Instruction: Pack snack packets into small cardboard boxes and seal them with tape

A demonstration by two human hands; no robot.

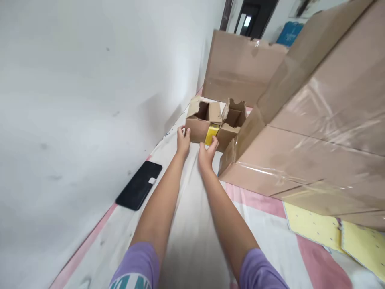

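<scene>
My left hand (pixel 183 143) is at the front left corner of a small open-topped cardboard box (pixel 197 130), thumb on its front and fingers round its left side. My right hand (pixel 207 155) has its thumb and fingers at the two sides of a yellow box (pixel 211 135). That yellow box stands upright between the small cardboard box and a second open cardboard box (pixel 225 138) to the right. Torn, uneven edges show on the tops of both cardboard boxes. What lies inside them is hidden.
A white wall (pixel 90 100) runs along the left. A black phone (pixel 139 185) lies beside it. Large taped cardboard boxes (pixel 315 160) rise on the right, and an upright cardboard panel (pixel 240 68) stands behind. Yellow dotted cloth (pixel 315 224) lies on the pink-and-white sheet (pixel 258 204).
</scene>
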